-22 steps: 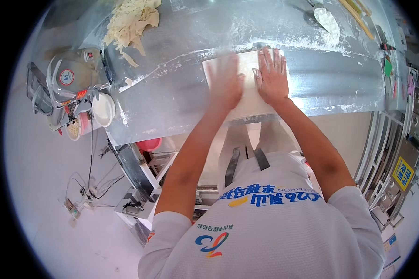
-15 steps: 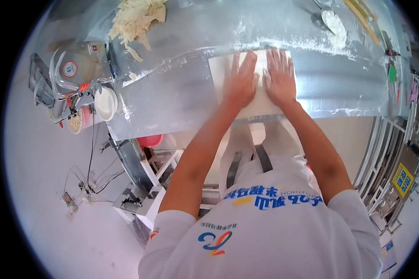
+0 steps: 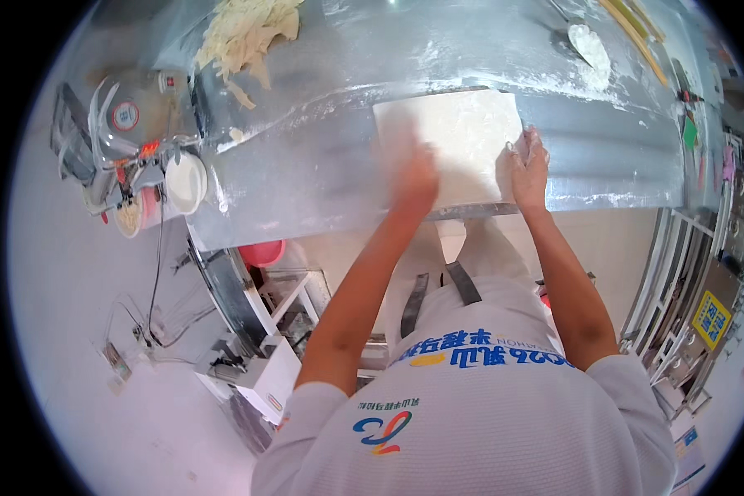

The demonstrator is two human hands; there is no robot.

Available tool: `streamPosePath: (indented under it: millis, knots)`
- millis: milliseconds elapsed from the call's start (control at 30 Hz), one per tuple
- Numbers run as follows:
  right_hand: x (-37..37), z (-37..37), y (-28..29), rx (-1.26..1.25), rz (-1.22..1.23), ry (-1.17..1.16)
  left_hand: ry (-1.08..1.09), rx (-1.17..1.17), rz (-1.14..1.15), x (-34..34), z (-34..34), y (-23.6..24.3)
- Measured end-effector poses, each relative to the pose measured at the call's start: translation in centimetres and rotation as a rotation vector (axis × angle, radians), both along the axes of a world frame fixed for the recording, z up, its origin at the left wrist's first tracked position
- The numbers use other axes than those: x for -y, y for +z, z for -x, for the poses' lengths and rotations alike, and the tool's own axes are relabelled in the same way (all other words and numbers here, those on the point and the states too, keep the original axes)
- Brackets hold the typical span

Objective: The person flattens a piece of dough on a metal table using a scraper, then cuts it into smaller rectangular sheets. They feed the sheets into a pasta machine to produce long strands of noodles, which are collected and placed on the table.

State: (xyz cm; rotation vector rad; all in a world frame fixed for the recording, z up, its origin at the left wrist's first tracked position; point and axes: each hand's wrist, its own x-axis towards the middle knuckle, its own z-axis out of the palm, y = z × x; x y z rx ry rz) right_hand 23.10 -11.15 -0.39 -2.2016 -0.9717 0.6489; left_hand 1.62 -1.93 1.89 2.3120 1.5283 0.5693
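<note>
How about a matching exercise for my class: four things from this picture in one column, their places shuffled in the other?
Things
1. Dough sheet
2. Right hand
3. Heap of torn dough
4. Scoop with white powder

Places
A. Toward the far left of the table
B. Lying flat by the table's near edge
C. Toward the far right of the table
D. At the sheet's right edge

Right pairs: 1-B, 2-D, 3-A, 4-C
</note>
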Motion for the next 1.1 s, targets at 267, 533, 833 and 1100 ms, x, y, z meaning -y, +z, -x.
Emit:
streamPosePath:
  millis: [267,533,833,1100]
  knots:
    - [-1.5,-2.2,2.9,-0.398,-0.027,-0.107,0.206,0.237,0.520,2.5,6.0,-1.3]
    - [-1.9,0.5,6.8,-0.495,-0.108,-0.001,0.150,0.460,0.599,3.4,1.8,5.9]
    - [-8.1,22.5,16.6,-0.435,-0.231,0.557,0.530,0.865,1.021,-6.4,13.5,14.2]
    - [-3.2,19.7,9.8,-0.125,-0.058,0.646,0.602,0.772,0.965,-10.1,26.9,9.6]
